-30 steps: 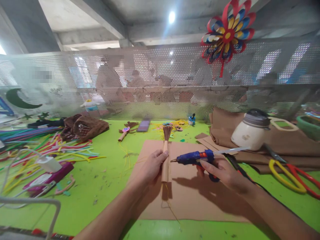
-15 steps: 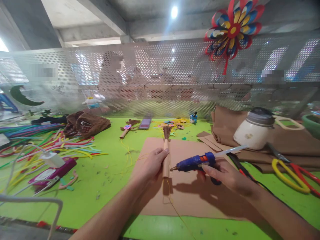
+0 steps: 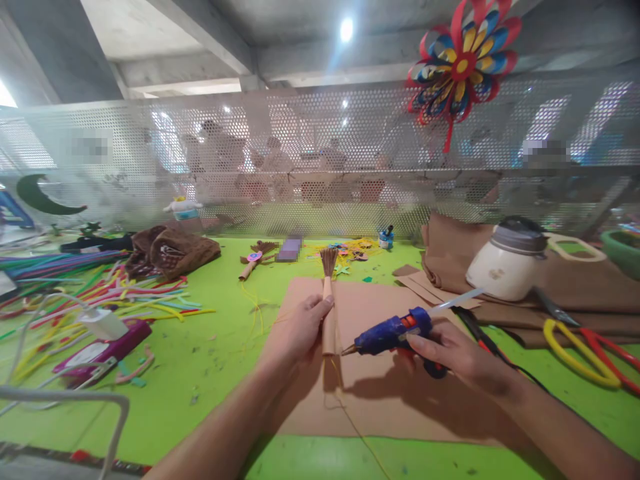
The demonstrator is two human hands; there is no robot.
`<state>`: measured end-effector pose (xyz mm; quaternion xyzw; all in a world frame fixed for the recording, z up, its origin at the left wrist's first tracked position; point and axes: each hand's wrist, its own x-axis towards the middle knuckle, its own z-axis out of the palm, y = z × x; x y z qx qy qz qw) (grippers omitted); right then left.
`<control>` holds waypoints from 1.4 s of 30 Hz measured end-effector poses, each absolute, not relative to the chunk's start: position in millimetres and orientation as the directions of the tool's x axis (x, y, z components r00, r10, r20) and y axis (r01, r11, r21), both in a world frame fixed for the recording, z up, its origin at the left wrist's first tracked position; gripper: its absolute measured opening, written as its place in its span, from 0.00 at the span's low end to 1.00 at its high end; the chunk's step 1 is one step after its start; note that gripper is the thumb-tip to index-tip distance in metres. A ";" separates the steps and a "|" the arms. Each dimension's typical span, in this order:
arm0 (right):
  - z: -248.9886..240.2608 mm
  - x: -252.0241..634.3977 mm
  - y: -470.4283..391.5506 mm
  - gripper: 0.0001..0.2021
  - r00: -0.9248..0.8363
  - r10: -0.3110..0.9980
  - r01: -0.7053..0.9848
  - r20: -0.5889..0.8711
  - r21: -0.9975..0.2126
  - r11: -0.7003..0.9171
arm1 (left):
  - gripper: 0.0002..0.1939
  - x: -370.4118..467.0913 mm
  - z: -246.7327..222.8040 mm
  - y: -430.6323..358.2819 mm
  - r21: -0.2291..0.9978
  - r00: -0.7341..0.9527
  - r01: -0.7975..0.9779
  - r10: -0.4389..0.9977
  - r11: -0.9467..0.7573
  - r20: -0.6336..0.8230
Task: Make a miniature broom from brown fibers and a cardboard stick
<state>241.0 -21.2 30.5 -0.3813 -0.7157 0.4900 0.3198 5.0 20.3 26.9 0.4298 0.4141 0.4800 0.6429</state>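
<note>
My left hand (image 3: 301, 328) is closed around a rolled brown paper tube (image 3: 329, 333). A fringed brush-like tuft (image 3: 329, 261) spreads from the tube's far end, and a thin yellow string (image 3: 356, 427) trails from its near end. In my right hand (image 3: 453, 350) is a blue hot glue gun (image 3: 387, 333), a clear glue stick (image 3: 456, 303) poking out of its back. The gun's nozzle points left, close to the tube's lower right edge; whether it touches I cannot tell. Beneath both hands lies a flat brown paper sheet (image 3: 390, 407).
Scissors (image 3: 580, 353), folded brown paper (image 3: 530, 317) and a white jar (image 3: 507, 260) lie on the right. Colourful pipe cleaners (image 3: 110, 287), a brown cloth bag (image 3: 173, 252) and a purple power strip (image 3: 103, 350) are on the left. A perforated screen (image 3: 310, 180) stands behind.
The glue gun's nozzle has moved slightly down, toward the near end of the paper tube. My left hand keeps its hold on the tube.
</note>
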 end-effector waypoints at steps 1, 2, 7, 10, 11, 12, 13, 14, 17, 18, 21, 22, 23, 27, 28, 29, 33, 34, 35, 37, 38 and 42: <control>31.5 241.2 -21.5 0.23 -0.511 0.857 0.219 0.074 -0.952 0.212 | 0.10 4.9 26.9 20.6 0.949 0.191 -0.263 0.974 0.172 -0.123; 32.3 241.2 -21.8 0.23 -0.512 0.856 0.207 0.069 -0.957 0.201 | 0.10 4.9 26.6 20.9 0.950 0.187 -0.261 0.974 0.173 -0.126; 31.6 239.2 -21.6 0.23 -0.489 0.868 0.229 0.086 -0.948 0.223 | 0.11 6.5 23.4 21.6 0.958 0.192 -0.240 0.975 0.155 -0.110; 30.7 238.0 -20.6 0.23 -0.495 0.866 0.275 0.074 -0.932 0.237 | 0.13 7.4 23.4 20.6 0.956 0.211 -0.246 0.972 0.157 -0.105; 30.6 237.8 -20.1 0.22 -0.492 0.867 0.284 0.080 -0.927 0.246 | 0.13 7.4 23.6 20.1 0.958 0.208 -0.241 0.972 0.156 -0.106; 30.4 237.7 -19.6 0.22 -0.485 0.870 0.288 0.091 -0.922 0.257 | 0.13 7.4 23.8 19.7 0.961 0.204 -0.231 0.973 0.155 -0.108; 30.1 237.8 -19.0 0.22 -0.475 0.874 0.292 0.106 -0.918 0.269 | 0.14 7.2 23.9 19.2 0.964 0.197 -0.219 0.974 0.152 -0.108; 29.6 237.9 -18.2 0.22 -0.462 0.878 0.295 0.123 -0.913 0.283 | 0.14 7.1 24.1 18.7 0.967 0.193 -0.207 0.975 0.149 -0.109; 27.3 238.9 -15.4 0.21 -0.422 0.887 0.303 0.185 -0.894 0.331 | 0.16 7.2 24.7 17.3 0.974 0.203 -0.175 0.973 0.144 -0.107; 26.6 239.2 -14.4 0.21 -0.413 0.887 0.308 0.205 -0.886 0.348 | 0.16 7.5 24.9 16.9 0.976 0.214 -0.169 0.972 0.139 -0.101; 25.9 239.6 -11.2 0.21 -0.388 0.885 0.322 0.256 -0.863 0.391 | 0.16 9.0 24.7 15.5 0.980 0.246 -0.168 0.967 0.109 -0.066; 26.1 239.6 -10.3 0.21 -0.382 0.885 0.325 0.267 -0.858 0.399 | 0.16 9.5 24.6 15.1 0.981 0.255 -0.171 0.966 0.096 -0.050; 26.3 239.6 -9.3 0.21 -0.377 0.885 0.327 0.273 -0.855 0.403 | 0.15 10.0 24.4 14.6 0.981 0.263 -0.175 0.964 0.080 -0.032; 26.2 239.9 -5.4 0.21 -0.359 0.884 0.328 0.301 -0.846 0.421 | 0.15 10.9 25.1 12.3 0.977 0.297 -0.203 0.955 0.058 0.005; 26.1 240.2 -4.7 0.22 -0.347 0.885 0.327 0.311 -0.844 0.424 | 0.15 11.0 25.5 11.8 0.976 0.301 -0.209 0.954 0.062 0.004; 26.0 240.4 -4.3 0.22 -0.333 0.887 0.323 0.319 -0.846 0.425 | 0.16 11.1 26.0 11.4 0.975 0.307 -0.213 0.952 0.069 -0.001; 26.2 240.9 -5.7 0.22 -0.320 0.891 0.287 0.322 -0.863 0.416 | 0.16 11.6 26.8 10.5 0.966 0.349 -0.242 0.937 0.091 -0.001; 25.9 241.1 -6.6 0.22 -0.337 0.888 0.281 0.313 -0.867 0.412 | 0.16 11.6 26.8 10.4 0.964 0.354 -0.250 0.935 0.093 0.001; 25.4 241.3 -7.5 0.22 -0.355 0.886 0.278 0.299 -0.871 0.406 | 0.16 11.5 26.8 10.3 0.962 0.355 -0.257 0.935 0.094 0.004; 23.8 242.0 -8.6 0.22 -0.368 0.890 0.280 0.270 -0.880 0.383 | 0.15 11.2 27.1 10.0 0.959 0.356 -0.265 0.935 0.099 0.002; 22.8 242.4 -8.7 0.22 -0.361 0.895 0.280 0.263 -0.884 0.373 | 0.15 11.1 27.5 9.9 0.959 0.356 -0.266 0.935 0.102 -0.001; 21.7 243.8 -7.5 0.20 -0.311 0.915 0.294 0.256 -0.890 0.349 | 0.13 11.1 29.3 9.9 0.955 0.348 -0.267 0.937 0.129 -0.029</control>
